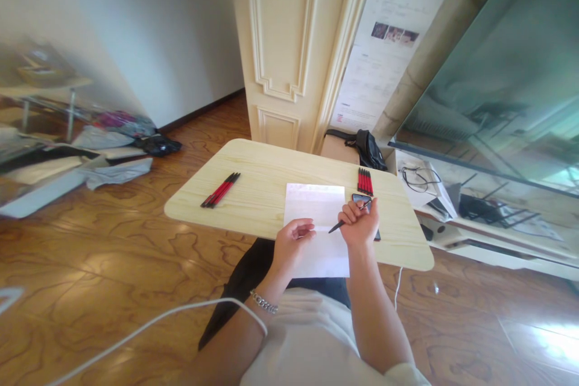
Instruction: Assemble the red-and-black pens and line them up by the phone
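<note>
A pale table point(266, 163) spreads before both hands, a white sheet of paper point(314, 202) beneath them. The left hand point(292, 241) is half open, its curled fingers free, though contact with the sheet is hard to judge; the right hand point(360, 228) is closed around a slim dark object. A phone point(358, 198) shows behind it, a row of red-and-black pens point(365, 182) just beyond; a second bundle of pens point(221, 190) lies well left of the left hand. That slim object, a dark pen point(335, 227), points toward the left hand.

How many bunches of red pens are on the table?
2. One bunch lies toward the left end of the table; another bunch lies on the right, just beyond the phone.
</note>
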The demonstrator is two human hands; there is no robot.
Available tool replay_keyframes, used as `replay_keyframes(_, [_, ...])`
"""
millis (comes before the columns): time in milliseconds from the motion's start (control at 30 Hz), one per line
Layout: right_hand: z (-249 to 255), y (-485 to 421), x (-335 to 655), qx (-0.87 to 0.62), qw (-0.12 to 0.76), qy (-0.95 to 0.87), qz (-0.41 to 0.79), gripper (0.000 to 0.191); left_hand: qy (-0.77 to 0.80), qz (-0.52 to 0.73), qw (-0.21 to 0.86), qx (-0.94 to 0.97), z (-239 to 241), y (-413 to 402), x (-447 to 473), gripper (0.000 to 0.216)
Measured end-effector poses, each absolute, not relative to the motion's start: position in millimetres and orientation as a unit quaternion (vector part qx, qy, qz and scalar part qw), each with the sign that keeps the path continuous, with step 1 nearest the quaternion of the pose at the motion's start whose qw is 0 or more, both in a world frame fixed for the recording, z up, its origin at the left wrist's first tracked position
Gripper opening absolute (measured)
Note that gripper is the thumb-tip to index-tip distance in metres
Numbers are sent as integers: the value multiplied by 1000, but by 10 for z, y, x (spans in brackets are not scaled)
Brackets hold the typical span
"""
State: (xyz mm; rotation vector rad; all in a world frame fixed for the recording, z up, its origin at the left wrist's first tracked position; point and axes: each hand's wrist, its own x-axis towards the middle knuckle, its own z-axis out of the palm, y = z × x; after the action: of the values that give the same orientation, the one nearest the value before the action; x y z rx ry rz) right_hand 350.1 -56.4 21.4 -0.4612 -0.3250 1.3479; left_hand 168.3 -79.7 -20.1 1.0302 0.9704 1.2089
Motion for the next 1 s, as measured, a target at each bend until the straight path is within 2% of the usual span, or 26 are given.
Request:
replay_keyframes(433, [235,-484,3526,-224,744,-135,615,35,408,485,538,556,-165,-578,1527,25])
replay_keyframes(533, [238,-459,3544,-237,749,-137,604,33,412,454,463,640,-119,-376,1468,23])
replay_keyframes(667, [245,-381,3552,-252,749,-139,596,37,443,380,283,761,-105,-90,1489,21])
replay_keyframes(767, [246,-286,3544,-287,744,-141,587,28,426,342,169,820,-163,51,1564,23])
replay_keyframes(833, [230,-215,3534,-333,741,-139,566,26,424,319,129,838,-219,94,1605,26])
replay_keyframes(1000, [131,-64,3498,-509,727,-175,427,54,429,278,115,852,-318,69,1616,28])
